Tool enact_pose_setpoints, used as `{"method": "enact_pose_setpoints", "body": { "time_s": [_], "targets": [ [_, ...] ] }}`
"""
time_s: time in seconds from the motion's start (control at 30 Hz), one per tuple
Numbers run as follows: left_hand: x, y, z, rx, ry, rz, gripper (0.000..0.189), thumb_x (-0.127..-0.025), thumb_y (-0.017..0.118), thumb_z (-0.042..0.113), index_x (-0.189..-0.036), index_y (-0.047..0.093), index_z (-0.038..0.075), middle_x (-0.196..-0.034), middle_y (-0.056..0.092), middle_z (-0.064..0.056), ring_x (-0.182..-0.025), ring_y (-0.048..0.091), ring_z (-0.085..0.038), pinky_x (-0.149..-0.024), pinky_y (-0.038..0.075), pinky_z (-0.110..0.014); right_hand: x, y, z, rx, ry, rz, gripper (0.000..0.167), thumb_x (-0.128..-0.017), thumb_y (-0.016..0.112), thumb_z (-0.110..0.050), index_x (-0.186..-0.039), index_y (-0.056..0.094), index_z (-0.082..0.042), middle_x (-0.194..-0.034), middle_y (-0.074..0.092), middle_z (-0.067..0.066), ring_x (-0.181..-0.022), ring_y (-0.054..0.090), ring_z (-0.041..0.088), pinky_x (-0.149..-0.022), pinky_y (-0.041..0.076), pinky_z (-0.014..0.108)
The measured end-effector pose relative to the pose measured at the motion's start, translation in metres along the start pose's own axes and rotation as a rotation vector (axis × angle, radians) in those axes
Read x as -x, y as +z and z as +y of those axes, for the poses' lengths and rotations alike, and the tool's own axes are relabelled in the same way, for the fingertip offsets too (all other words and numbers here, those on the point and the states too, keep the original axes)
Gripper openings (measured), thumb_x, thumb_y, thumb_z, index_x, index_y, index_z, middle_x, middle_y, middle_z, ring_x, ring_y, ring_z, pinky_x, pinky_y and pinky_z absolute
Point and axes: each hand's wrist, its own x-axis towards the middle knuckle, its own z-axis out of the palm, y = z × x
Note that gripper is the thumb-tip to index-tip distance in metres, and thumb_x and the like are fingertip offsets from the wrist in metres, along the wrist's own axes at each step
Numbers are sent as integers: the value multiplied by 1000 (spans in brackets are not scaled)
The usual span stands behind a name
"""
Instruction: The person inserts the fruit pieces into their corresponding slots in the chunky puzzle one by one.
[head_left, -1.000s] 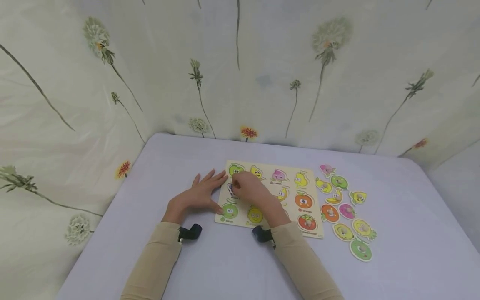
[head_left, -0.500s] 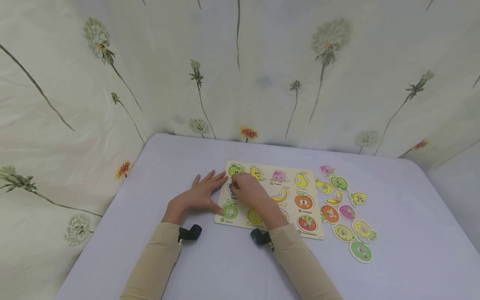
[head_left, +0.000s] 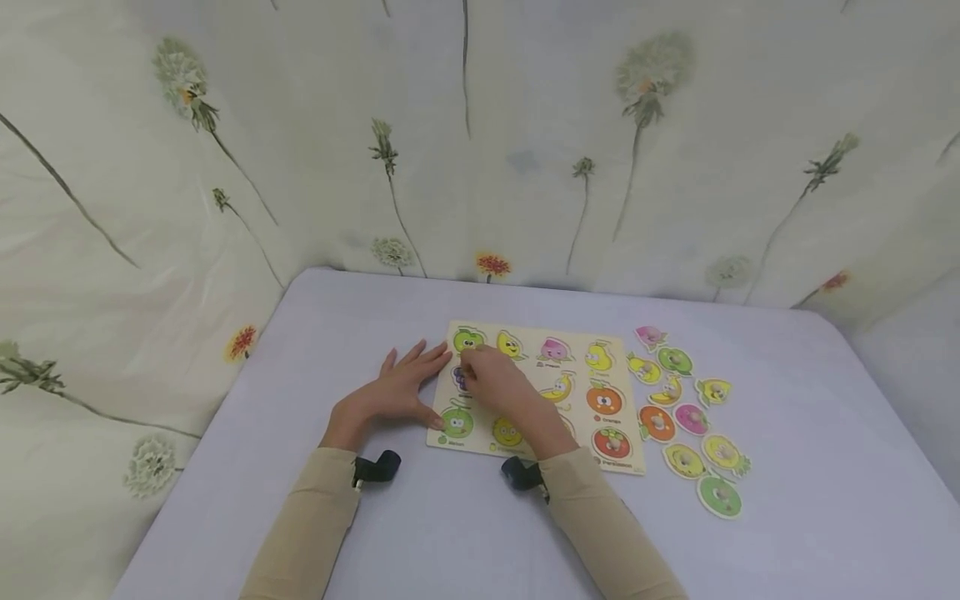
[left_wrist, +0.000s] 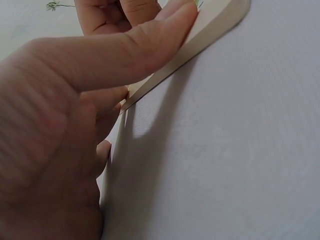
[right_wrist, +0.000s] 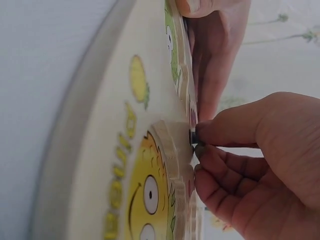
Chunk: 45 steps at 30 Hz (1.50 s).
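Note:
A pale wooden fruit puzzle board (head_left: pixel 577 343) lies on the table in the head view. My left hand (head_left: pixel 393 387) rests against the board's left side, fingers spread, the thumb pressing its near left corner beside the melon picture (head_left: pixel 456 422). My right hand (head_left: pixel 495 379) is over the grape picture (head_left: pixel 459 379). In the right wrist view its thumb and fingertips pinch a small dark puzzle piece (right_wrist: pixel 194 136), mostly hidden, right at the board's surface. A persimmon puzzle piece (head_left: pixel 611 443) sits in its slot at the near right corner of the board.
Several loose fruit puzzle pieces with pegs lie right of the board, among them a peach (head_left: pixel 651 337), an orange (head_left: pixel 657 424), a pineapple (head_left: pixel 722 452) and a melon (head_left: pixel 719 497). A flowered cloth (head_left: pixel 525 208) hangs behind the white table (head_left: pixel 420 533).
The right hand stays over the grape picture with only slight shifts. The left hand keeps its place at the board's left side. The head view shifts slightly.

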Motion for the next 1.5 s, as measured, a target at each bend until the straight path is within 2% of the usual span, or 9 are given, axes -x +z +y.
{"method": "enact_pose_setpoints", "body": {
  "time_s": [0.4,0.67,0.87,1.17,1.37,1.5],
  "targets": [
    [3,2,1,28,-17,0,116,-67,87,51,-159,23,22,-169,12,6,-158,-3,-27,-123,-9,-63,8,-2,0,8,-18,-29,9,-98,60,-20,-104,66,-17,-92,58,-3,-82,53,12,-73,48,24],
    [4,3,3,24,-18,1,115,-67,86,51,-159,23,22,-169,12,6,-158,-3,-27,-123,-9,-63,15,-4,7,-12,-22,-34,15,-97,62,-21,-110,68,-17,-102,64,-4,-90,56,10,-88,53,28],
    [3,3,0,19,-6,0,116,-67,86,53,-159,22,22,-169,12,5,-158,-2,-28,-122,-9,-64,20,-12,13,-30,-13,-14,15,-96,59,-16,-107,69,-18,-99,63,-6,-88,56,11,-85,51,27],
    [3,0,2,27,19,6,118,-66,85,55,-159,22,21,-169,12,4,-158,-2,-29,-123,-7,-64,22,-30,22,-26,11,1,20,-95,58,-12,-110,71,-11,-104,68,1,-89,56,16,-87,53,32],
    [3,1,4,41,14,5,117,-66,85,55,-159,23,21,-169,13,4,-158,-3,-28,-122,-8,-64,24,-36,35,-67,42,14,20,-92,64,-16,-110,71,-11,-99,65,0,-88,55,17,-82,51,31],
    [3,3,2,31,19,10,118,-65,84,57,-159,23,21,-169,13,4,-158,-2,-29,-122,-8,-64,27,-40,42,-89,80,15,20,-93,64,-17,-111,71,-12,-102,66,0,-90,55,18,-82,51,32]
  ]
}}
